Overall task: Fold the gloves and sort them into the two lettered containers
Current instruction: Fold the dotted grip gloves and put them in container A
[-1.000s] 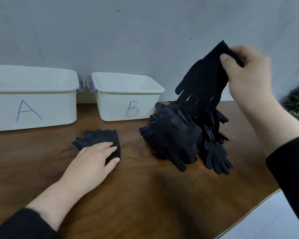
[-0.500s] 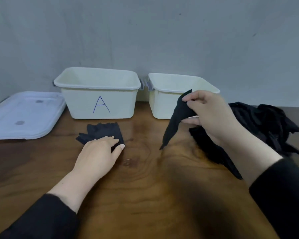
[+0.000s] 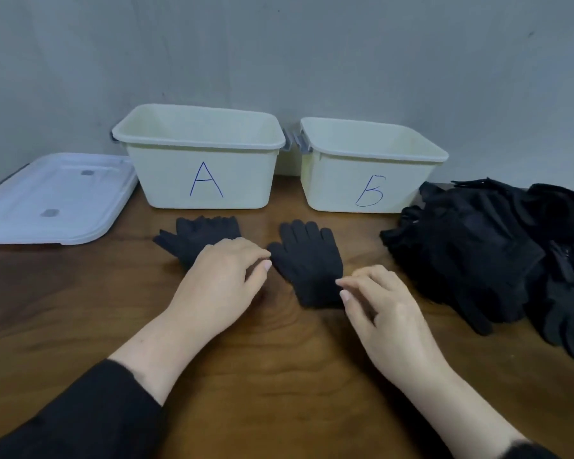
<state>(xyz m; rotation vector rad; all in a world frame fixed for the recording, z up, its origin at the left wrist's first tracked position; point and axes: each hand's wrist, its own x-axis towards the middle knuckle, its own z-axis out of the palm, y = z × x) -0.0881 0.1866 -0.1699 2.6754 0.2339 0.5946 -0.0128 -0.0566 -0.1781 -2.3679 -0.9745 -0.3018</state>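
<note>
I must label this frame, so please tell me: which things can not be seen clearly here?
Head view only:
- Floor of container A and of container B: hidden by their front walls.
- Left glove's cuff: covered by the left hand.
- Glove pile: cut by the right edge; count unclear.
- White lid: cut by the left edge.

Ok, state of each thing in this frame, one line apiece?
container A: open, nothing seen inside
container B: open, nothing seen inside
lid: off, flat on table
left glove: under left hand
right glove: flat, unfolded
glove pile: unsorted
right hand: at glove's cuff
</note>
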